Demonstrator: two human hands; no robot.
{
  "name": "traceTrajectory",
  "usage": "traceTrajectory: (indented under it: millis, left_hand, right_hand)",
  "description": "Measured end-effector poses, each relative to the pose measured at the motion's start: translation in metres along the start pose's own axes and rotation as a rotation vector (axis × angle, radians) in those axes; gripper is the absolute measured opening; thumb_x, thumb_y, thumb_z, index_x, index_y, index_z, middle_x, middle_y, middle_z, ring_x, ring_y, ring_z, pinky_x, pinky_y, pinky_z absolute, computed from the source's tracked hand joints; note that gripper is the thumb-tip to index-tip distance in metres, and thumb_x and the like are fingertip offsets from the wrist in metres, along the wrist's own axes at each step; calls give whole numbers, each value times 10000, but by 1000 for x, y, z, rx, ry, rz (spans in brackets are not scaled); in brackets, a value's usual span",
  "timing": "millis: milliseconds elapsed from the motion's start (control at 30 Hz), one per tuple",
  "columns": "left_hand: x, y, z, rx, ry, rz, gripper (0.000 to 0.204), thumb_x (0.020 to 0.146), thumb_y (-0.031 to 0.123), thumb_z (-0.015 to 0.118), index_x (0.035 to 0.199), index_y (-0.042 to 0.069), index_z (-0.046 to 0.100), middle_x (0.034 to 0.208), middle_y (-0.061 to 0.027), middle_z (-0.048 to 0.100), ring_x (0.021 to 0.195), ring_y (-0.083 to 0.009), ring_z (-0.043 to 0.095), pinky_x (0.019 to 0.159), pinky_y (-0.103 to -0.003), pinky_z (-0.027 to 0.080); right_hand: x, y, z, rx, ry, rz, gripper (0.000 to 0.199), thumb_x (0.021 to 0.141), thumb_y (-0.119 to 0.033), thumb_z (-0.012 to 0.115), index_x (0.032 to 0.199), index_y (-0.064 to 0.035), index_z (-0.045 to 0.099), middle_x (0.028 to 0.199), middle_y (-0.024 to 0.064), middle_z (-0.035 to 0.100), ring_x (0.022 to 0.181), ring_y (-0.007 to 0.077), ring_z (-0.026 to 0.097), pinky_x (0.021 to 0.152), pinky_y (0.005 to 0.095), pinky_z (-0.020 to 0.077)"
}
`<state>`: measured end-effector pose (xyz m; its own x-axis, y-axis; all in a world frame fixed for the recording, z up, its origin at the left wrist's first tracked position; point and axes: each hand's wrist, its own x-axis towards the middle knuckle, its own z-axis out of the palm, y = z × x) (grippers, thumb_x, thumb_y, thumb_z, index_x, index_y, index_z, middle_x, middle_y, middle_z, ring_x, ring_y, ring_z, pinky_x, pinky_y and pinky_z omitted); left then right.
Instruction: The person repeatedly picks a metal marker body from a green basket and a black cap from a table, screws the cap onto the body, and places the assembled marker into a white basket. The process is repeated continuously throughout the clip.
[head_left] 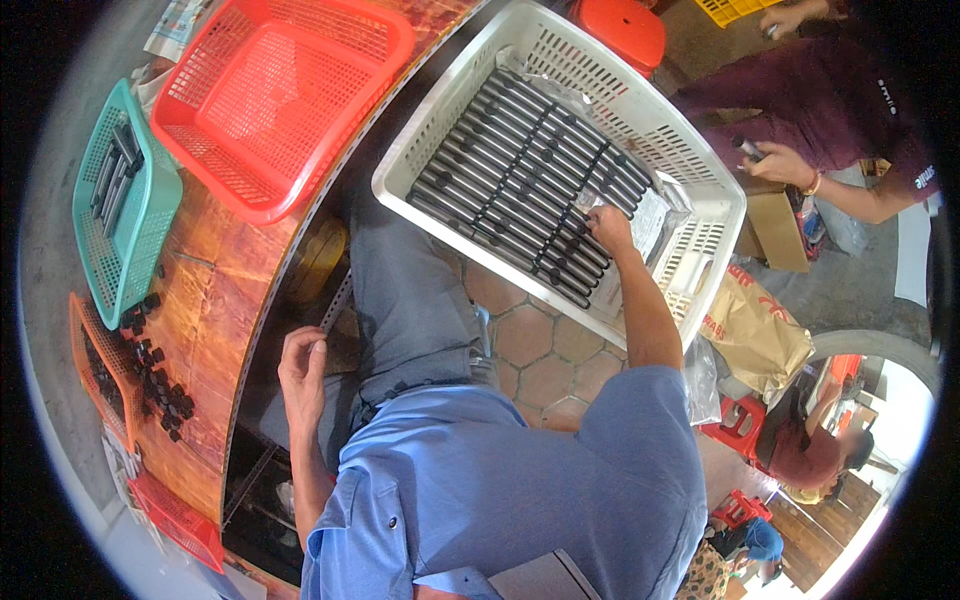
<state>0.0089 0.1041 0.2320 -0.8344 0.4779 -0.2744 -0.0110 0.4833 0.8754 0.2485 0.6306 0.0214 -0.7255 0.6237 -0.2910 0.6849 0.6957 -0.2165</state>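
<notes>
A white slatted plastic basket (690, 160) rests in front of me, holding several rows of silver metal rods (510, 170) with black fittings along them. My right hand (610, 232) reaches inside it, fingers closed together at the right part of the rods; what they pinch is hidden. Clear plastic wrapping (655, 215) lies just beyond that hand. Beside the table's edge, my left hand (302, 368) hangs in the air with loosely bent fingers, and nothing shows in it.
On the wooden table (190, 320) at left stand a red basket (270, 100), a teal basket (125, 220) with metal rods and an orange basket (105, 370). Loose black caps (165, 390) lie nearby. A co-worker (800, 110) at right holds a metal piece. A brown sack (755, 335) stands nearer.
</notes>
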Motion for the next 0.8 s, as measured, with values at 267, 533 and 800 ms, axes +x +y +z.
traceTrajectory:
  millis: [267,533,800]
  left_hand:
    - [-4,-3,-4,-35,17,-26,122,964,111,594,1004,-1,622,1110,-80,591,1041,-171,556,917,-290,427]
    - [-15,-14,-11,-53,45,-45,134,968,124,599,1003,-2,629,1107,-78,596,1020,-167,565,901,-289,438]
    - [-9,-49,-17,-64,17,-122,146,963,122,606,1024,-9,626,1074,-80,603,1012,-159,576,889,-289,452]
  right_hand:
    - [2,-28,-13,-13,-60,83,264,811,-163,719,1058,-71,732,1049,203,697,1008,378,655,891,463,520]
    - [-9,-39,-24,-60,-88,142,355,822,-157,698,1167,-73,690,1079,213,690,1027,380,647,908,469,514]
    - [-37,-58,-71,43,111,87,290,803,-150,646,1060,-42,721,886,202,717,863,370,689,796,447,535]
